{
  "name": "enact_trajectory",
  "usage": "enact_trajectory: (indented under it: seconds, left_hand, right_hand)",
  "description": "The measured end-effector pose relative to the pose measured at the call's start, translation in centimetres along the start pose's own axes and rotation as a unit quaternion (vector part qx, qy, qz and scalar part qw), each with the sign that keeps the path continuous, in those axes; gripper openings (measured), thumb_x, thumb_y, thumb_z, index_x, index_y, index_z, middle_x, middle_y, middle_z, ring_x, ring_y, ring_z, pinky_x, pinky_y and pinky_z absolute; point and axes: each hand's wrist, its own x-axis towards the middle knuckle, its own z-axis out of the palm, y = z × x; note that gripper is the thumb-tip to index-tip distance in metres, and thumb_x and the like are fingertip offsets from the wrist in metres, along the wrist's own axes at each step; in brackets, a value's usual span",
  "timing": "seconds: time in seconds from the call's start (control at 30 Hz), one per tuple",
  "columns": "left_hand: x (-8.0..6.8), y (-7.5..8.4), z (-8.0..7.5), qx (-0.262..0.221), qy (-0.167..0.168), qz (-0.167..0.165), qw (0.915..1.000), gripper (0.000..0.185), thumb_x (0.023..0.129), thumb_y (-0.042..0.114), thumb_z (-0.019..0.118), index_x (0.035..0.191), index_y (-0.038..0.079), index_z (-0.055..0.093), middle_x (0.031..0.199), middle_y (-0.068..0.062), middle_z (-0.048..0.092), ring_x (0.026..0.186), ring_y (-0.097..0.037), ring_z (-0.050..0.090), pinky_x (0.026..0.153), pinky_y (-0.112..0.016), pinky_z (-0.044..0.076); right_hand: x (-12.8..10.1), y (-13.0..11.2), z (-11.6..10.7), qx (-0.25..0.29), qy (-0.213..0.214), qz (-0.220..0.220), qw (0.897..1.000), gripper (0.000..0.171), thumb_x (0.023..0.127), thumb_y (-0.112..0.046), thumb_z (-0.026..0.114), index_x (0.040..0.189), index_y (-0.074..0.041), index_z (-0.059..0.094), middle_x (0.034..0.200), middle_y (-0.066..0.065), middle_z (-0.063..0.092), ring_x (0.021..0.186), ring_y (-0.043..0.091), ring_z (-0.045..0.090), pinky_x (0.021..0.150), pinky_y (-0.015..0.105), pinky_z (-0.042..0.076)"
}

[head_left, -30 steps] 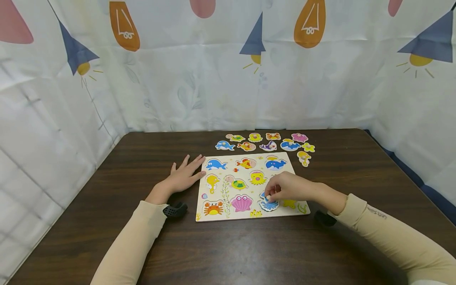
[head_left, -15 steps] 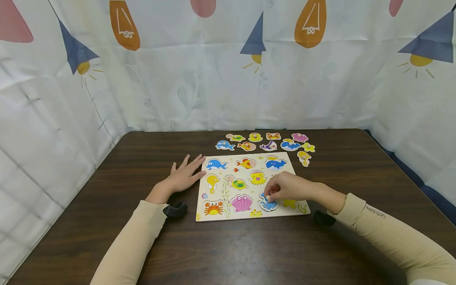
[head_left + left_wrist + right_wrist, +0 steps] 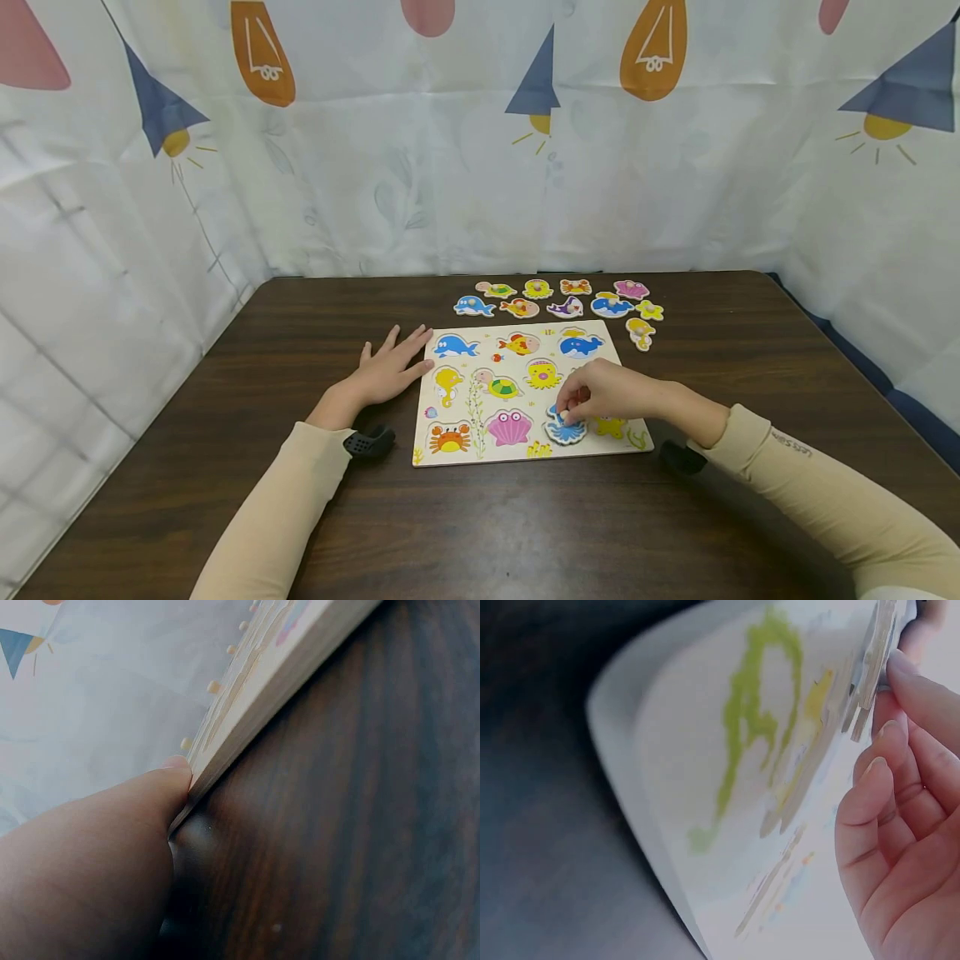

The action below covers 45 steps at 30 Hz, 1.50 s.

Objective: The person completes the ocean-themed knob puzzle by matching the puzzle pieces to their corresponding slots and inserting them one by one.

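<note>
A pale wooden puzzle board printed with sea animals lies on the table. My right hand is over its lower right part, thumb and fingertips pinching the knob of a blue puzzle piece with wavy lower edges. That piece is close over its place on the board, partly hidden by the fingers. In the right wrist view, the piece shows edge-on at the fingertips. My left hand rests with spread, straight fingers at the board's left edge. The thumb touches that edge in the left wrist view.
Behind the board lie several loose knobbed pieces, among them a turtle, a crab, a pink shell and a seahorse. The dark wooden table ends at a patterned white curtain.
My right hand has shifted very slightly while keeping its pinch on the blue puzzle piece. The left hand and the loose pieces stay where they were.
</note>
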Motion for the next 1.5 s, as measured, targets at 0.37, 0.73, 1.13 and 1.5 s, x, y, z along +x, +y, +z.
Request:
enact_trajectory:
  seconds: [0.37, 0.73, 1.13, 1.5]
  left_hand:
    - [0.07, 0.04, -0.03, -0.003, -0.003, 0.000, 1.0000, 0.070, 0.109, 0.049, 0.043, 0.167, 0.017, 0.018, 0.171, -0.008, 0.011, 0.155, -0.042, -0.004, 0.111, -0.075, -0.009]
    - [-0.03, -0.05, -0.04, -0.001, -0.004, -0.002, 1.0000, 0.071, 0.109, 0.050, 0.043, 0.167, 0.016, 0.018, 0.171, -0.010, 0.011, 0.155, -0.043, -0.005, 0.110, -0.076, -0.010]
    - [0.00, -0.06, -0.08, -0.003, -0.007, -0.003, 1.0000, 0.072, 0.109, 0.050, 0.043, 0.167, 0.017, 0.017, 0.172, -0.009, 0.010, 0.155, -0.042, -0.006, 0.111, -0.075, -0.011]
    - [0.01, -0.04, -0.06, -0.003, -0.008, -0.003, 1.0000, 0.072, 0.108, 0.051, 0.043, 0.167, 0.017, 0.017, 0.171, -0.010, 0.010, 0.155, -0.042, -0.006, 0.111, -0.075, -0.011]
  right_hand:
    - [0.13, -0.38, 0.08, 0.000, -0.009, -0.002, 1.000, 0.005, 0.093, -0.018, 0.078, 0.094, -0.014, 0.077, 0.076, -0.010, 0.059, 0.073, 0.008, 0.052, 0.066, 0.024, 0.043]
    - [0.34, -0.47, 0.01, -0.017, -0.014, -0.002, 1.000, 0.006, 0.092, -0.020, 0.080, 0.094, -0.015, 0.078, 0.075, -0.011, 0.059, 0.072, 0.008, 0.051, 0.065, 0.024, 0.043]
    - [0.42, -0.89, -0.38, -0.037, -0.023, -0.005, 0.999, 0.004, 0.092, -0.018, 0.079, 0.091, -0.015, 0.077, 0.073, -0.012, 0.058, 0.070, 0.006, 0.049, 0.065, 0.024, 0.042]
    - [0.37, -0.86, -0.33, -0.035, -0.023, 0.012, 0.999, 0.004, 0.092, -0.019, 0.080, 0.094, -0.016, 0.078, 0.075, -0.011, 0.060, 0.073, 0.008, 0.051, 0.067, 0.025, 0.042]
